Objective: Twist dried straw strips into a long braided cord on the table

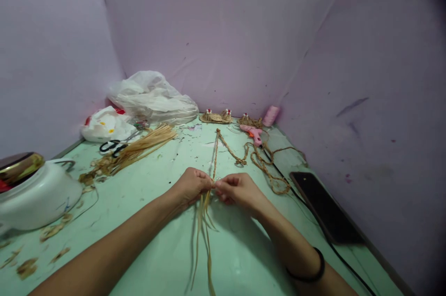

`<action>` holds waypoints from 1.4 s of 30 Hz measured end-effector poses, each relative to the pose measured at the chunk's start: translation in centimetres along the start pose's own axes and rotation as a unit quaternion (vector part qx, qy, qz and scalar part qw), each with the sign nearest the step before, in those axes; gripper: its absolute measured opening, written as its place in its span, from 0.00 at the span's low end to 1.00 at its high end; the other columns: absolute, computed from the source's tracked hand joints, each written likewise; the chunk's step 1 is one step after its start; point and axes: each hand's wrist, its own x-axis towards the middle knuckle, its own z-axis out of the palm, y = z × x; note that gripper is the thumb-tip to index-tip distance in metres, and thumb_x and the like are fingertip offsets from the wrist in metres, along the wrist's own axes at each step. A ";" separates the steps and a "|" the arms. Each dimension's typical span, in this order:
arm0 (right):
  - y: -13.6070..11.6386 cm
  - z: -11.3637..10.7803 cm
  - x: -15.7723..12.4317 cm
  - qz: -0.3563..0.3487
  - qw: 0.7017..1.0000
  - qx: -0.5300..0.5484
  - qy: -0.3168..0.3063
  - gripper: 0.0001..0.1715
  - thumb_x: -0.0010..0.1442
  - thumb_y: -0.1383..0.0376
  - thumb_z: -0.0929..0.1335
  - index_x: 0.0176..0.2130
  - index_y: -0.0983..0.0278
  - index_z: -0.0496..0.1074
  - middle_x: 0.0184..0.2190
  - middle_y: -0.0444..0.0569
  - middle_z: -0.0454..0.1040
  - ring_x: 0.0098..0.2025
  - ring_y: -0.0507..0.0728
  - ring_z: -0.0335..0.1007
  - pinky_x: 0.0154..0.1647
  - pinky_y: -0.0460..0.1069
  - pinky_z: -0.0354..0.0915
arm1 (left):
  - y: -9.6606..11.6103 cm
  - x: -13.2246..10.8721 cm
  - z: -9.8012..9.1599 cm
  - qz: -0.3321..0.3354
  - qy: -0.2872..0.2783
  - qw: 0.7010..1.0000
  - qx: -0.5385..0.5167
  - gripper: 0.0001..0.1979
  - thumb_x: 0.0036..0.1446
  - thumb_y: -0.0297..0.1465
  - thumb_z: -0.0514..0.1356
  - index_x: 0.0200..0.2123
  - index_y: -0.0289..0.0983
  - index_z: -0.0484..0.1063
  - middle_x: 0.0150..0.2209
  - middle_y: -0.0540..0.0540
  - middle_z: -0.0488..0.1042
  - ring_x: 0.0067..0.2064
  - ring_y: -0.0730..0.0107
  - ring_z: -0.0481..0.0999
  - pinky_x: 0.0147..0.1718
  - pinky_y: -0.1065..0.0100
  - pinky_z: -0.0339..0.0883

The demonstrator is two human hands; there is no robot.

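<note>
My left hand and my right hand meet over the middle of the pale green table, both pinched shut on the same straw braid. The plaited part runs away from my fingers toward the back of the table. Loose straw strands hang from my fingers toward me. A dark band sits on my right wrist.
A bundle of straw and black scissors lie at the left, with plastic bags behind. A white pot stands at the far left. A pink glue gun, coiled braid, small woven sandals and a dark phone lie to the right.
</note>
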 end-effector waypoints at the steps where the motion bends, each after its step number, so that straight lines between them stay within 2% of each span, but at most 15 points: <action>1: 0.2 0.1 0.0 0.012 1.000 0.013 -0.025 0.11 0.44 0.62 0.66 0.18 0.67 0.69 0.13 0.44 0.66 0.15 0.48 0.57 0.17 0.44 0.53 | -0.1 0.1 0.0 0.003 0.001 1.000 0.002 0.06 0.37 0.30 0.57 0.17 0.33 0.64 0.08 0.58 0.52 0.11 0.85 0.44 0.11 0.76 0.36; 3: 0.5 -0.3 0.1 0.017 0.999 0.007 -0.036 0.07 0.42 0.65 0.67 0.19 0.67 0.69 0.13 0.43 0.66 0.14 0.47 0.55 0.16 0.43 0.52 | -0.6 0.4 -0.1 0.020 0.010 1.000 0.006 0.05 0.37 0.29 0.56 0.17 0.33 0.65 0.08 0.58 0.52 0.12 0.84 0.46 0.12 0.76 0.38; 6: 0.1 -2.5 0.7 0.010 0.999 -0.031 0.018 0.06 0.42 0.66 0.67 0.19 0.68 0.69 0.13 0.43 0.67 0.15 0.47 0.57 0.17 0.43 0.53 | -1.7 1.1 0.0 0.062 0.032 0.997 0.026 0.04 0.36 0.28 0.56 0.17 0.32 0.67 0.10 0.56 0.56 0.14 0.82 0.51 0.14 0.76 0.45; 8: -1.2 -3.8 1.9 -0.033 0.993 -0.064 0.096 0.05 0.41 0.66 0.67 0.21 0.67 0.70 0.15 0.45 0.69 0.17 0.48 0.60 0.17 0.43 0.55 | -2.4 1.3 0.1 0.082 0.045 0.994 0.056 0.05 0.37 0.29 0.56 0.18 0.32 0.69 0.12 0.54 0.60 0.17 0.80 0.55 0.16 0.75 0.48; 10: -3.3 -3.7 3.8 -0.077 0.987 -0.094 0.110 0.05 0.42 0.66 0.68 0.23 0.67 0.71 0.16 0.45 0.69 0.17 0.48 0.61 0.17 0.43 0.56 | -2.7 1.3 0.2 0.096 0.054 0.990 0.093 0.07 0.37 0.28 0.54 0.18 0.32 0.71 0.14 0.52 0.62 0.18 0.78 0.58 0.17 0.75 0.49; 12: -5.9 -2.1 6.3 -0.078 0.989 -0.104 0.069 0.04 0.42 0.68 0.68 0.23 0.68 0.71 0.15 0.46 0.68 0.17 0.49 0.61 0.16 0.44 0.58 | -2.6 1.2 0.1 0.102 0.061 0.986 0.120 0.08 0.37 0.27 0.53 0.18 0.33 0.72 0.15 0.52 0.63 0.20 0.77 0.59 0.18 0.74 0.50; 14: -8.2 0.6 9.1 -0.049 0.995 -0.078 0.025 0.01 0.42 0.71 0.68 0.21 0.68 0.70 0.17 0.48 0.70 0.18 0.50 0.64 0.17 0.45 0.61 | -2.2 0.9 0.1 0.090 0.062 0.986 0.125 0.09 0.36 0.25 0.53 0.20 0.32 0.73 0.16 0.51 0.65 0.20 0.76 0.60 0.19 0.74 0.52; 17: -10.4 4.9 13.4 0.011 0.998 -0.058 0.009 0.05 0.40 0.75 0.69 0.20 0.69 0.68 0.14 0.48 0.68 0.17 0.51 0.63 0.17 0.46 0.63 | -1.9 0.8 0.0 0.078 0.063 0.988 0.120 0.11 0.36 0.24 0.52 0.20 0.32 0.75 0.17 0.49 0.68 0.21 0.75 0.63 0.20 0.74 0.54; 20: -10.8 8.1 16.9 0.074 0.997 -0.035 0.008 0.06 0.42 0.75 0.68 0.19 0.69 0.66 0.10 0.47 0.65 0.14 0.50 0.61 0.14 0.45 0.61 | -2.1 0.9 0.0 0.078 0.068 0.987 0.121 0.12 0.36 0.25 0.52 0.22 0.32 0.76 0.19 0.47 0.70 0.24 0.72 0.66 0.20 0.74 0.54; 23: -10.4 10.4 19.4 0.114 0.993 -0.013 0.003 0.08 0.46 0.73 0.67 0.18 0.68 0.65 0.08 0.46 0.63 0.12 0.49 0.59 0.12 0.44 0.60 | -2.3 1.1 0.2 0.087 0.061 0.988 0.116 0.11 0.37 0.25 0.53 0.22 0.30 0.76 0.18 0.47 0.70 0.25 0.69 0.67 0.20 0.74 0.54; 28: -9.8 12.2 21.2 0.160 0.987 0.022 0.007 0.09 0.49 0.73 0.65 0.19 0.68 0.64 0.08 0.44 0.62 0.11 0.48 0.57 0.12 0.43 0.59 | -3.0 1.7 0.5 0.110 0.063 0.990 0.068 0.11 0.39 0.26 0.55 0.25 0.30 0.75 0.22 0.49 0.71 0.26 0.69 0.66 0.21 0.74 0.56; 31: -9.6 11.6 21.1 0.162 0.986 0.050 -0.004 0.09 0.51 0.74 0.64 0.20 0.69 0.64 0.10 0.44 0.64 0.12 0.46 0.58 0.14 0.42 0.59 | -3.3 2.0 0.6 0.112 0.057 0.989 0.076 0.10 0.38 0.25 0.54 0.23 0.30 0.75 0.21 0.48 0.71 0.26 0.69 0.66 0.21 0.74 0.56; 36: -10.5 8.6 19.2 0.118 0.987 0.102 -0.031 0.10 0.53 0.71 0.64 0.22 0.69 0.66 0.14 0.45 0.67 0.14 0.45 0.60 0.17 0.41 0.60 | -2.4 1.4 0.2 0.058 0.073 0.988 0.119 0.11 0.36 0.25 0.53 0.22 0.31 0.75 0.18 0.47 0.69 0.23 0.71 0.66 0.20 0.74 0.53; 39: -11.2 5.3 16.7 0.055 0.985 0.151 -0.058 0.07 0.54 0.70 0.64 0.25 0.68 0.67 0.20 0.45 0.70 0.18 0.45 0.63 0.22 0.41 0.63 | -1.6 0.7 -0.1 0.065 0.066 0.988 0.123 0.10 0.36 0.24 0.52 0.18 0.32 0.73 0.15 0.51 0.63 0.21 0.75 0.62 0.19 0.74 0.51; 42: -10.9 0.0 12.4 -0.043 0.973 0.198 -0.113 0.04 0.52 0.69 0.66 0.26 0.68 0.68 0.22 0.46 0.71 0.21 0.47 0.66 0.24 0.42 0.64 | -1.3 0.5 -0.2 0.078 0.063 0.989 0.107 0.08 0.37 0.25 0.52 0.15 0.32 0.69 0.13 0.54 0.56 0.19 0.79 0.55 0.19 0.75 0.49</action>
